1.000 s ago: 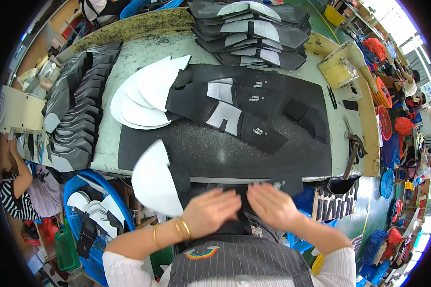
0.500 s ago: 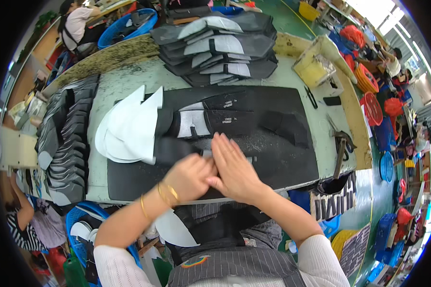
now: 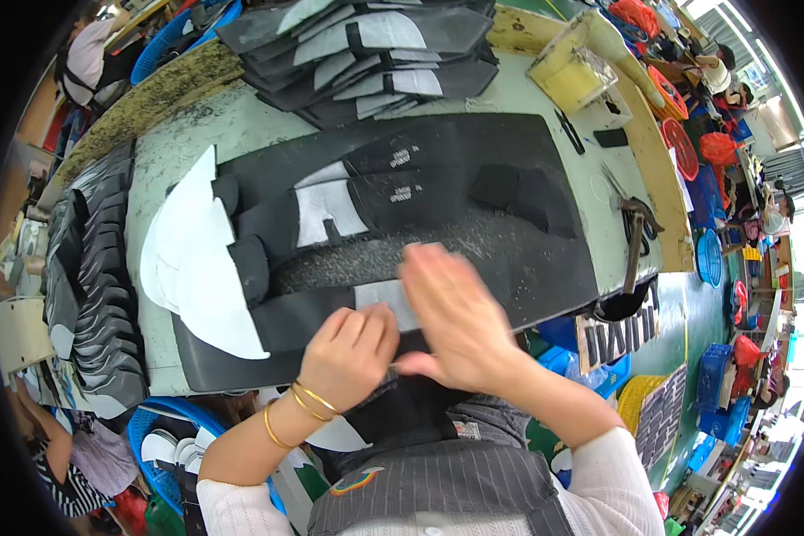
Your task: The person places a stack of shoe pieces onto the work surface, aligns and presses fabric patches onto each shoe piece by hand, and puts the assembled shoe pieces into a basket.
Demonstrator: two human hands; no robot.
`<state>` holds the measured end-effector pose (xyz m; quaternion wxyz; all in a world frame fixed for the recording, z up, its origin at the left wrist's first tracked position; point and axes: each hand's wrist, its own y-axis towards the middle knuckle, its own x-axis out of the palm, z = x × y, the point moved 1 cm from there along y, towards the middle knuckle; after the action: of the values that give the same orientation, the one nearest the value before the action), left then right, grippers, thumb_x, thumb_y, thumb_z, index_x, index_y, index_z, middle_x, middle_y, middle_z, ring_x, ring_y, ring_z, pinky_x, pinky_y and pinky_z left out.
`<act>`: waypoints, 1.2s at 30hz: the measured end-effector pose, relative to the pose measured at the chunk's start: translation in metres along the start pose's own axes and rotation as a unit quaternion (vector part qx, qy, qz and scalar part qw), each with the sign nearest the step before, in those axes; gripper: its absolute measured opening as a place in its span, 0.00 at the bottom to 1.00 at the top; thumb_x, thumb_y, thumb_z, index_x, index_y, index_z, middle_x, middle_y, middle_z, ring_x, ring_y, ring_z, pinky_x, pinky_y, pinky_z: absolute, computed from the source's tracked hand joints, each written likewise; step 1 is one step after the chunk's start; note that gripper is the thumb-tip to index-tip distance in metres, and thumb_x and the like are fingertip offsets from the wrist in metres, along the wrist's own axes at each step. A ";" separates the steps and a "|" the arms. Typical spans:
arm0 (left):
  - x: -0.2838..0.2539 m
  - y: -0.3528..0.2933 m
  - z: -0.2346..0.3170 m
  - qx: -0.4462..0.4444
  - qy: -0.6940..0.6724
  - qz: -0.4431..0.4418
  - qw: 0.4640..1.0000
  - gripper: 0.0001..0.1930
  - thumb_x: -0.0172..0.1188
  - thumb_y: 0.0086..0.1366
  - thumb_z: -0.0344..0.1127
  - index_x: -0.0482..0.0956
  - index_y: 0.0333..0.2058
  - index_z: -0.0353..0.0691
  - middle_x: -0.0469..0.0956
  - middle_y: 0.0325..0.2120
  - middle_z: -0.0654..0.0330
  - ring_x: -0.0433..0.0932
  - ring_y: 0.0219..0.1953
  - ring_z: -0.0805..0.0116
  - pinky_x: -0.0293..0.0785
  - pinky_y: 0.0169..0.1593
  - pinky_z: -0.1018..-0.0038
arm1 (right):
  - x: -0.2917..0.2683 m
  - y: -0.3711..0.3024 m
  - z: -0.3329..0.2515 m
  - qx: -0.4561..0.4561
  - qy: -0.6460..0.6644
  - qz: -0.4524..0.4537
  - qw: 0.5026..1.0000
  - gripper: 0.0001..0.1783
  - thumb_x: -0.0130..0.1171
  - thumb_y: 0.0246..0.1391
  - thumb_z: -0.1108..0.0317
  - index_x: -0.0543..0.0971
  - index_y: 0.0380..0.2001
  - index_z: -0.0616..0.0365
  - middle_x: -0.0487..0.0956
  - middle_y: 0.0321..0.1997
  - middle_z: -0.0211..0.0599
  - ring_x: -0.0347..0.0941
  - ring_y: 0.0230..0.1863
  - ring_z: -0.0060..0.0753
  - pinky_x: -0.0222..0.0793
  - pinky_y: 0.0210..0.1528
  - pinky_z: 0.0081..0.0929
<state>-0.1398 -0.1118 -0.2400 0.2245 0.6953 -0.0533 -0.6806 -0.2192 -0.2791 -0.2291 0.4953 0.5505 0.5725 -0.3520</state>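
My left hand (image 3: 353, 355), with gold bangles at its wrist, is closed at the near edge of the black mat (image 3: 518, 277). Its curled fingertips hide whatever they grip. Under and beside both hands lies a long black material piece (image 3: 304, 317) with a pale grey patch (image 3: 386, 295). My right hand (image 3: 460, 326) has its fingers stretched out over the right end of that patch, slightly blurred. Beyond them lie two flat black pieces (image 3: 402, 188) with printed marks and a pale grey notched end (image 3: 330, 210). White curved sheets (image 3: 192, 259) overlap at the left.
A layered stack of black and grey pieces (image 3: 366, 45) stands at the back, and another row (image 3: 107, 268) along the left. At the right are a hammer (image 3: 634, 246), black scissors (image 3: 569, 132) and a yellow box (image 3: 572, 76). Blue baskets (image 3: 143, 420) and co-workers surround the table.
The view has shifted. The near black piece, blurred and mostly covered before, now lies stretched along the near side of the mat. The lowest white sheet reaches nearer to me. My hands have drawn slightly apart.
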 end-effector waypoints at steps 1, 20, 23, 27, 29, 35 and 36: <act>0.002 0.000 0.001 0.007 -0.010 0.004 1.000 0.10 0.57 0.50 0.29 0.78 0.33 0.33 0.77 0.35 0.56 0.75 0.36 0.67 0.72 0.41 0.74 | 0.021 -0.001 0.001 -0.002 -0.018 -0.032 0.999 0.52 0.61 0.40 0.41 0.60 0.61 0.68 0.56 0.67 0.54 0.48 0.70 0.51 0.42 0.70 0.43; 0.011 -0.005 0.025 -0.204 -0.117 0.132 0.963 0.16 0.62 0.43 0.23 0.76 0.34 0.36 0.76 0.27 0.58 0.75 0.29 0.60 0.71 0.33 0.67 | -0.037 -0.001 0.171 0.358 0.154 0.071 0.918 0.19 0.68 0.39 0.68 0.79 0.38 0.60 0.75 0.42 0.47 0.72 0.44 0.45 0.68 0.45 0.35; 0.004 0.007 0.016 -0.127 -0.093 0.048 0.986 0.10 0.57 0.50 0.28 0.75 0.33 0.38 0.75 0.26 0.62 0.75 0.30 0.66 0.72 0.35 0.72 | -0.042 -0.003 0.188 0.239 0.179 0.100 0.949 0.15 0.67 0.39 0.70 0.75 0.33 0.59 0.73 0.38 0.39 0.70 0.39 0.38 0.67 0.44 0.29; 0.005 -0.001 0.022 -0.156 -0.076 0.065 0.983 0.09 0.58 0.51 0.30 0.74 0.33 0.39 0.75 0.23 0.64 0.76 0.30 0.67 0.72 0.34 0.72 | -0.046 0.002 0.195 0.289 0.205 0.012 0.935 0.16 0.67 0.39 0.70 0.74 0.34 0.58 0.71 0.38 0.35 0.68 0.41 0.37 0.66 0.45 0.29; 0.010 -0.012 0.028 -0.210 -0.113 0.092 0.967 0.16 0.65 0.43 0.27 0.76 0.34 0.37 0.78 0.27 0.59 0.77 0.29 0.62 0.72 0.32 0.70 | -0.037 -0.004 0.200 0.236 0.164 0.041 0.957 0.17 0.68 0.39 0.70 0.74 0.34 0.58 0.72 0.36 0.35 0.68 0.40 0.37 0.65 0.42 0.30; 0.006 -0.016 0.038 -0.325 -0.209 0.103 0.916 0.18 0.67 0.44 0.26 0.74 0.36 0.37 0.78 0.28 0.57 0.77 0.30 0.58 0.73 0.33 0.67 | -0.031 -0.026 0.173 0.242 0.195 0.077 0.947 0.14 0.66 0.43 0.73 0.73 0.34 0.59 0.76 0.34 0.32 0.69 0.30 0.27 0.64 0.32 0.25; 0.006 -0.016 0.040 -0.284 -0.177 0.119 0.935 0.16 0.65 0.44 0.27 0.74 0.35 0.36 0.77 0.27 0.58 0.76 0.28 0.59 0.73 0.32 0.68 | -0.031 -0.031 0.177 0.242 0.194 0.073 0.948 0.14 0.66 0.43 0.73 0.73 0.34 0.59 0.76 0.34 0.32 0.69 0.30 0.27 0.64 0.32 0.25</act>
<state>-0.1821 -0.1100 -0.2507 0.4784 0.4595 0.0210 -0.7481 -0.2210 -0.4600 -0.2499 0.2509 0.7518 0.5133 -0.3292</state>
